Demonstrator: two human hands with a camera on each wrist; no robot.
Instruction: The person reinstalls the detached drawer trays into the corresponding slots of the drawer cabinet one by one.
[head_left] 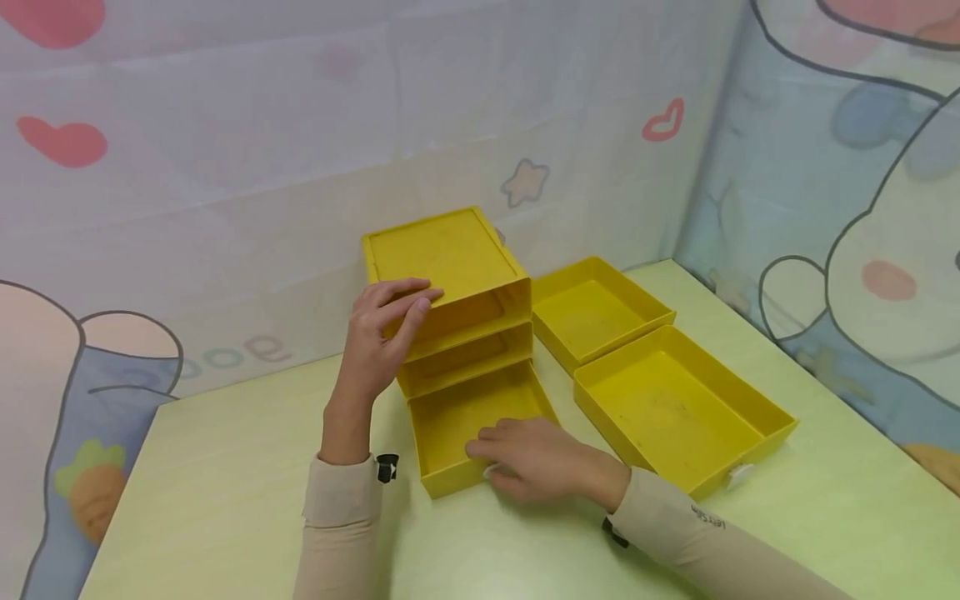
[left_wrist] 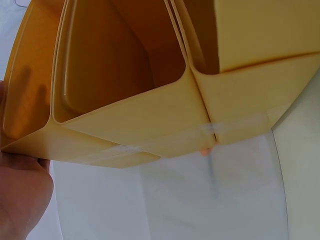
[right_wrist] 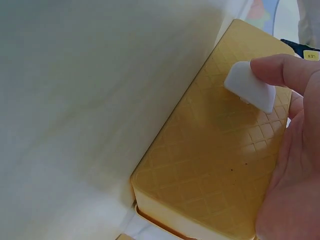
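A yellow drawer cabinet (head_left: 442, 250) stands at the back of the table, its upper two slots showing hollow. My left hand (head_left: 382, 325) rests on the front left of its top, fingers lying over the edge; the left wrist view has that hand (left_wrist: 25, 195) beside the top slot. From the bottom slot a yellow drawer (head_left: 480, 408) sticks out toward me. My right hand (head_left: 536, 458) grips its front, fingers over the upper rim, with the thumb on a white handle (right_wrist: 250, 87). A crosshatched drawer front (right_wrist: 210, 160) faces the right wrist camera.
Right of the cabinet, two loose yellow drawers lie on the table: one at the back (head_left: 592, 312) and a nearer one (head_left: 675, 408) with a white handle (head_left: 740, 475). A printed cloth (head_left: 247, 167) hangs close behind the table (head_left: 225, 483), with another along the right side.
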